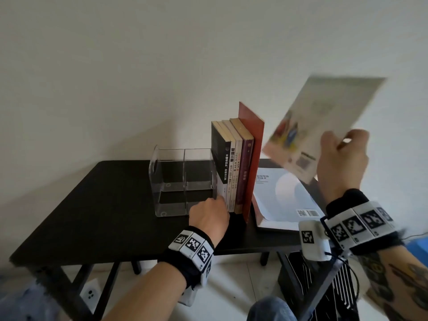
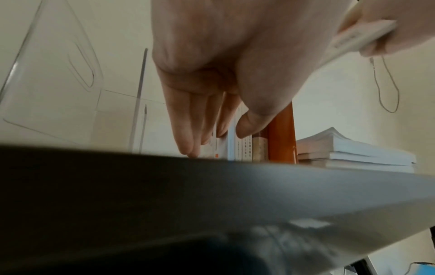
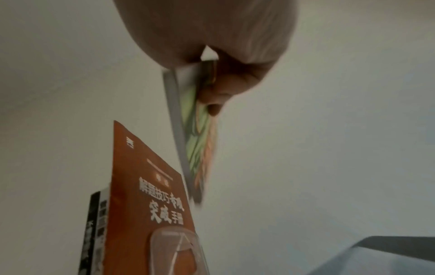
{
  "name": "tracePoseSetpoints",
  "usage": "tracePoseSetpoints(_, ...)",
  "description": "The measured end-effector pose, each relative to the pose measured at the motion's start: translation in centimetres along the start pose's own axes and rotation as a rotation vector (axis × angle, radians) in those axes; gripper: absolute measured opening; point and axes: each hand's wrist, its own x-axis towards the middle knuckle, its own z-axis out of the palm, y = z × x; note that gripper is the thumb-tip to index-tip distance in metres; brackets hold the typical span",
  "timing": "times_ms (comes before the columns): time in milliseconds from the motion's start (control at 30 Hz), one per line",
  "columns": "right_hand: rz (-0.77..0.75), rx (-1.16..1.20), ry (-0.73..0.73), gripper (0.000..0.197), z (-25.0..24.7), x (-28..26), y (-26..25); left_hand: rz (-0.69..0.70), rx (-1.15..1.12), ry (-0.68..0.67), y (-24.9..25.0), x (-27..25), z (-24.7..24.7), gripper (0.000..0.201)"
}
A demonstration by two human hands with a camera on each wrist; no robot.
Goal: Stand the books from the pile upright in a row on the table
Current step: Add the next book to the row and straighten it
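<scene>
Nearest to us are our two wrists, each wrapped in a black band carrying white blocks printed with black square codes. Our left hand (image 1: 209,216) reaches to the foot of the row of upright books (image 1: 234,165); the left wrist view shows its fingers (image 2: 188,130) extended downward against the bottom of the spines, tips at the tabletop (image 1: 92,205), curled round nothing, so that grip is released. Our right hand (image 1: 342,158) is raised over the tabletop's right edge and grasps a thin paperback (image 1: 324,126) by its lower edge, thumb on one cover and fingers on the other. This book is tilted in the air, blurred, pale with a colourful picture on its cover.

We see the row standing near the middle of the matte black tabletop: a black-spined book on the left, several slim cream and maroon spines, and a taller flat orange-red book (image 1: 253,163) at the right end. A clear acrylic organizer (image 1: 183,181) with dividers stands touching the row's left side. Toward the right edge lies the remaining pile (image 1: 284,198), topped by a thick white glossy book lying flat, its page block facing us.
</scene>
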Motion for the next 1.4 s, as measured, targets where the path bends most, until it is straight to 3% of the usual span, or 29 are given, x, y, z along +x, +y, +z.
tracePoseSetpoints(33,-0.038,0.102,0.001,0.021,-0.1,-0.2,-0.8,0.009,0.014,-0.013,0.0,0.1,-0.2,0.029)
tracePoseSetpoints(133,-0.061,0.286,-0.173,0.013,-0.2,-1.3,-2.7,0.007,0.031,-0.031,0.1,0.2,-0.8,0.029)
tracePoseSetpoints(267,-0.235,0.354,-0.066,0.022,-0.2,-2.9,-4.7,0.002,0.030,-0.013,0.3,0.3,-1.2,0.028)
tracePoseSetpoints(367,-0.342,0.455,-0.062,0.015,0.2,-4.1,-5.6,0.007,0.009,0.001,0.1,0.3,-1.1,0.027)
tracePoseSetpoints(567,-0.506,0.184,-0.306,0.028,3.2,-7.5,-6.0,0.035,-0.009,0.097,0.0,0.1,-0.6,0.025)
tracePoseSetpoints(700,-0.450,-0.108,-0.487,0.046,6.2,-8.7,-4.4,0.034,-0.039,0.097,-0.1,0.1,-0.6,0.024)
tracePoseSetpoints(867,-0.470,-0.352,-0.561,0.020,8.4,-9.4,-3.1,0.024,-0.044,0.037,-0.1,0.4,-0.3,0.028)
tracePoseSetpoints(1133,-0.371,-0.574,-0.644,0.016,10.7,-9.5,-2.9,0.031,-0.059,0.030,-0.3,0.1,-0.5,0.031)
tracePoseSetpoints(1400,-0.192,-0.696,-0.814,0.050,10.9,-9.2,-2.2,0.075,-0.038,-0.010,-0.7,0.6,0.4,0.021)
